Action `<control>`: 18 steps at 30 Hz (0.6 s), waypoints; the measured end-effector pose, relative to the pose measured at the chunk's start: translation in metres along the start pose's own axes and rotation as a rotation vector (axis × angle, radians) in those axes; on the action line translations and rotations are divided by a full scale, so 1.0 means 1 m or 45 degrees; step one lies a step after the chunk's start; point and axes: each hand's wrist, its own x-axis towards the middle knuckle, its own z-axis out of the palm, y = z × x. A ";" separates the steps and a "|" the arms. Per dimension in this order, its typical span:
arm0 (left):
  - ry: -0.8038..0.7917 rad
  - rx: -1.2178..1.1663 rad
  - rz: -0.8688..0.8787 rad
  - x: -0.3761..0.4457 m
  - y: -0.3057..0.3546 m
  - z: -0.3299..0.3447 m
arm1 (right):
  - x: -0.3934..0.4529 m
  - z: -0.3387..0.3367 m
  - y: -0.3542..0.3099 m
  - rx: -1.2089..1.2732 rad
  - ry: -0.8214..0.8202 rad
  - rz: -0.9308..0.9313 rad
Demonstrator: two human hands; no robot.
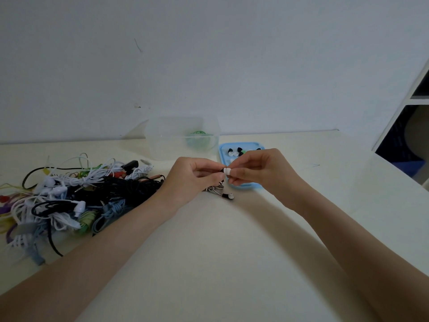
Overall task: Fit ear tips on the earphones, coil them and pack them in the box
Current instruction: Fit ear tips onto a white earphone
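Where hands (226, 174) meet, white ear tip (227, 171) half hidden; earbud (222, 170) barely visible.

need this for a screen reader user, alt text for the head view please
The left hand grips an earbud while the right hand pinches a white ear tip onto it, above a blue tray of tips. Tangled earphones lie left; a clear box stands behind.

The room was dim and bluish, the light soft and even. My arms cast only faint shadows on the table (232, 252). The wide lens bowed the edges; detail looked slightly soft.
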 end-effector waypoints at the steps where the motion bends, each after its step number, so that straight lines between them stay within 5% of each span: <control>1: 0.009 0.025 0.019 0.000 0.000 0.000 | 0.000 0.000 0.000 0.022 0.003 0.000; 13: -0.211 0.234 0.222 0.000 0.001 -0.007 | -0.002 -0.003 0.003 0.318 -0.101 0.311; 18: -0.109 0.228 0.189 0.005 -0.002 -0.007 | -0.002 0.001 0.000 0.193 -0.032 0.182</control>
